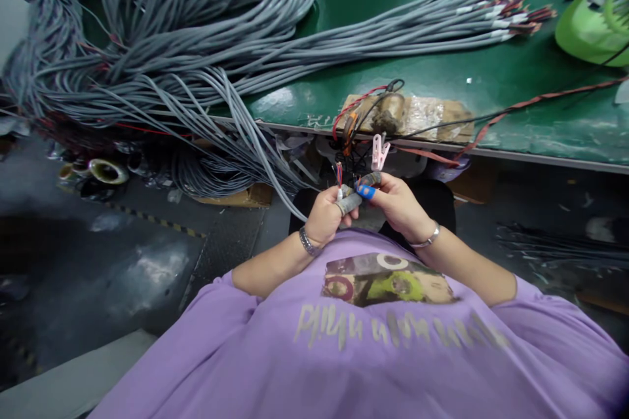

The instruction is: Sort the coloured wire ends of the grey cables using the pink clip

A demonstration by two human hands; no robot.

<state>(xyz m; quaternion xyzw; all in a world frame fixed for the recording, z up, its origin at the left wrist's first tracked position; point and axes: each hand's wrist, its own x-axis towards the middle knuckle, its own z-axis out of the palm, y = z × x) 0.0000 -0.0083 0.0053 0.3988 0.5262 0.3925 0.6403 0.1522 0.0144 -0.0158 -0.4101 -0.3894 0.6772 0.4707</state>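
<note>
Close in front of my body, my left hand [325,215] is closed around the end of a grey cable, and thin red and blue wires [339,173] stick up from its grip. Grey tape wraps one of its fingers. My right hand [400,204] meets it from the other side, thumb and forefinger pinched at fine wire strands [358,181]. Blue tape covers the right thumb, and darker tape the forefinger. Just above the fingers is a pink clothes peg [380,152], by the table's edge.
A large bundle of grey cables [196,46] lies across the green table [422,88], stripped ends to the right. A wooden board [452,121] with a metal cylinder [390,111] sits at the front edge. A green basket [584,26] stands at the right.
</note>
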